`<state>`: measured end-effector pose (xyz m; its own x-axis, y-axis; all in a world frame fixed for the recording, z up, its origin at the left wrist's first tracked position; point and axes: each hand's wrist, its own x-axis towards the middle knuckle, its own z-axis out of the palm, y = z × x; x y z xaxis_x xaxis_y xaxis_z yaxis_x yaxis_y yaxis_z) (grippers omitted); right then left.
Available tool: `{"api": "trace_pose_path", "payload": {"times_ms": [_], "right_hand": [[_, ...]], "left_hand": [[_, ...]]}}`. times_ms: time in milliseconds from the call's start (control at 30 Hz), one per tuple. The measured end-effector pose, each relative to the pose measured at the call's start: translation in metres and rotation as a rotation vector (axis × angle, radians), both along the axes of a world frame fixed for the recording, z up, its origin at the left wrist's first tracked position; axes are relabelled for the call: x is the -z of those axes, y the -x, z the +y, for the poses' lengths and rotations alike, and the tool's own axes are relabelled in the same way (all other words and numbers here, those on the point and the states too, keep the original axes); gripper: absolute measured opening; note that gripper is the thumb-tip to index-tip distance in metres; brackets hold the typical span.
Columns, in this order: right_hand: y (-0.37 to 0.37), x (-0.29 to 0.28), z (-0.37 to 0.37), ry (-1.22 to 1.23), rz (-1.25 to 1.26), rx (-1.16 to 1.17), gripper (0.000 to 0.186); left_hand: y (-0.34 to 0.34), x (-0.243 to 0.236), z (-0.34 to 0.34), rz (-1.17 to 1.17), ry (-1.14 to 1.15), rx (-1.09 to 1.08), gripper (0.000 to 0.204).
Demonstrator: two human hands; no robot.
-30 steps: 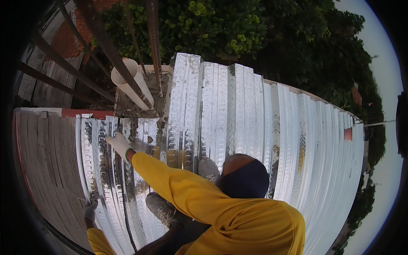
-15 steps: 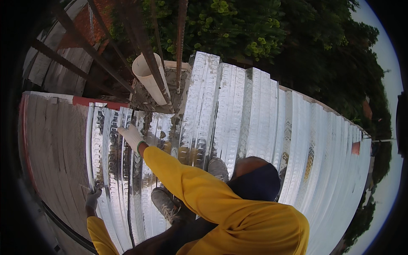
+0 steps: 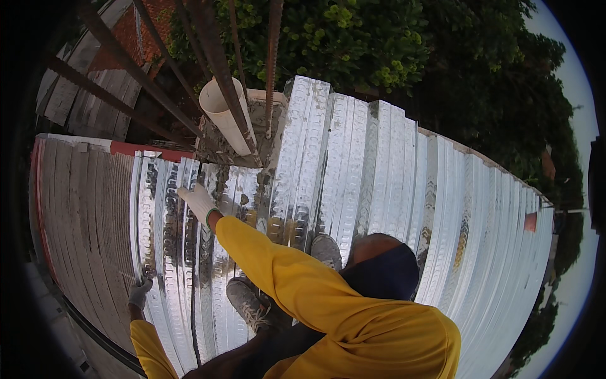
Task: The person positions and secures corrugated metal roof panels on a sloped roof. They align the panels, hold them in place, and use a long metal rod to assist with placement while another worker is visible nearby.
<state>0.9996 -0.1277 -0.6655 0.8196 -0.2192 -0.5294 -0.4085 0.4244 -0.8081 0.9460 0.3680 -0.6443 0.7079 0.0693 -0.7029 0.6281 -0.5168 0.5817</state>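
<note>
Ribbed, shiny metal sheets lie side by side under me, and I crouch on them in grey shoes. My left hand, in a greyish glove, is closed at the left edge of the leftmost metal sheet, the thumb over the edge; its other fingers are partly hidden. My right hand, in a white glove, reaches across to the same part of the deck. It rests on a raised rib farther up, the thumb apart from the stretched fingers. Grey smears mark the metal nearby.
Rusty rebar rises from a rough concrete column top, beside a white pipe. Weathered boards lie to the left, with a red and white edge behind. Trees stand beyond the deck's far edge.
The whole view has shifted slightly. My left hand stays at the sheet's edge and my right hand stays on the rib, with no clear movement of the sheet.
</note>
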Motion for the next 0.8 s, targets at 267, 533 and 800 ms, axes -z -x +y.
{"api": "trace_pose_path", "payload": {"times_ms": [267,533,800], "right_hand": [[-0.007,0.005,0.004,0.001,-0.005,0.069,0.074],[-0.003,0.008,0.001,-0.055,-0.006,-0.018,0.090],[-0.005,0.004,-0.001,-0.085,-0.007,-0.101,0.101]], "left_hand": [[-0.006,-0.001,0.001,-0.016,0.013,0.006,0.012],[0.000,-0.006,-0.009,-0.026,0.084,-0.007,0.008],[-0.001,0.007,0.019,0.002,0.043,0.026,0.012]]}}
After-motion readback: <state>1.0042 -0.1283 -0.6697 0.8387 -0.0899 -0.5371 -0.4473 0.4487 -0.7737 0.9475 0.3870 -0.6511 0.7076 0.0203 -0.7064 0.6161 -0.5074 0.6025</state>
